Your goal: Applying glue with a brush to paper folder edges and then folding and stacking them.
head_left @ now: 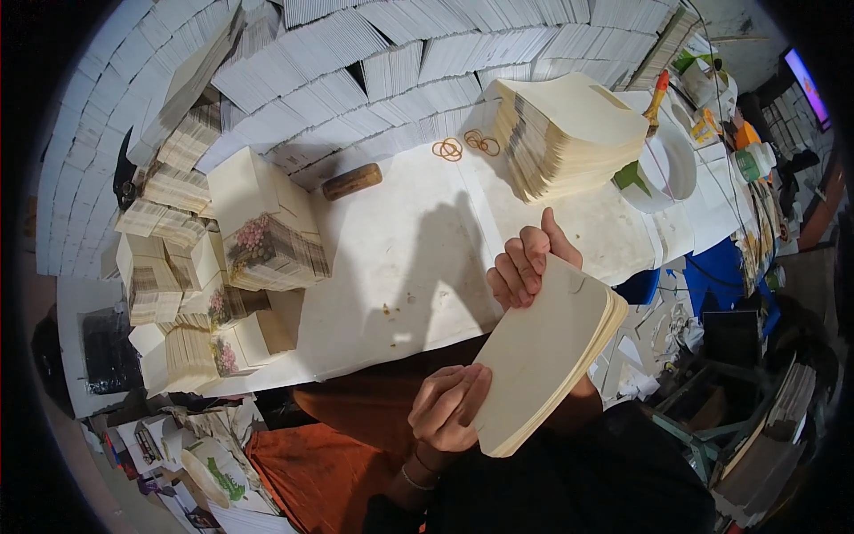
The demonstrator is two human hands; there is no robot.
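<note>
The left hand (449,405) and right hand (525,267) pinch the cream paper block (547,347) near the bench (374,267); a slackened grip could let its pages slip askew.

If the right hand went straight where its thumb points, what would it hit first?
Probably the tall stack of cream pages, just past the right hand; depth is unclear, so it might pass above.
</note>
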